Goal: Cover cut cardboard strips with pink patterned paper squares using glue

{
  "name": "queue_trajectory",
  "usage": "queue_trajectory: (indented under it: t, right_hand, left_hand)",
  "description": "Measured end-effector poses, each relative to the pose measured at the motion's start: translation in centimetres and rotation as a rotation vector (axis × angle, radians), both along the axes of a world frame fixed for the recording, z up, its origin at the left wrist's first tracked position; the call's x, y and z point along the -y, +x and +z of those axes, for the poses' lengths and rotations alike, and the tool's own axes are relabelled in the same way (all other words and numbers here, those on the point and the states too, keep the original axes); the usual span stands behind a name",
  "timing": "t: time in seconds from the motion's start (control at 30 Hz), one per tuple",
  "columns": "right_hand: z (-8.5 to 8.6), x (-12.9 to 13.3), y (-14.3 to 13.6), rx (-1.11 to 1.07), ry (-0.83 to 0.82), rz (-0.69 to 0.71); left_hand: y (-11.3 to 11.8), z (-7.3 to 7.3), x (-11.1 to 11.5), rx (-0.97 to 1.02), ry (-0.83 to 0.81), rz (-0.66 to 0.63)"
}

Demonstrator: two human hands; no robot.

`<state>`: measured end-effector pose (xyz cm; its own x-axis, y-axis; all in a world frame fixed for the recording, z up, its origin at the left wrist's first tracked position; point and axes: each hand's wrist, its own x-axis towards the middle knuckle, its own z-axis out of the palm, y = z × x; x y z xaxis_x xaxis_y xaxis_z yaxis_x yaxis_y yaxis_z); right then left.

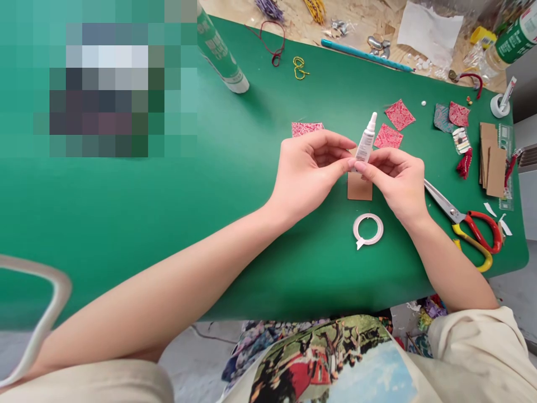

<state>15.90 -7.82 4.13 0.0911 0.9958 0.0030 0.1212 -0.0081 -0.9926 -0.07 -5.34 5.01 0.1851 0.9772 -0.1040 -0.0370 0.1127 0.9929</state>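
A small white glue tube [366, 140] is held upright, tilted slightly right, its capped tip pointing up. The fingers of my left hand [308, 170] pinch its lower end from the left, and my right hand [396, 179] pinches it from the right, the thumbs nearly touching. Beneath my hands lies a brown cardboard square [359, 187], its upper part partly covered. A roll of narrow white tape [368, 229] rests nearer to me. Red patterned fabric squares [400, 115] lie behind my right hand, and another red patterned piece [307, 129] is partly behind my left hand.
Scissors with red and yellow handles [470, 224] lie right of my right hand, near cardboard strips [493, 162]. A green bottle [222, 50] stands at the back, and a blue pencil [367, 55] lies along the green mat's [146, 207] far edge. A white curved frame [62, 291] is at far left.
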Motion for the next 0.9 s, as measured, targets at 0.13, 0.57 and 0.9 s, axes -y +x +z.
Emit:
queue_trajectory:
  t: [0.13, 0.57, 0.9]
  right_hand:
    - [-0.27, -0.35, 0.31, -0.068, -0.010, -0.001]
    - [0.01, -0.34, 0.38, -0.053, -0.045, 0.070]
    - [-0.14, -0.34, 0.74, -0.027, -0.059, 0.047]
  left_hand:
    - [0.10, 0.06, -0.02, 0.053, -0.019, -0.022]
    - [0.07, -0.02, -0.09, 0.011, -0.067, -0.060]
    - [-0.01, 0.15, 0.07, 0.069, -0.108, -0.134]
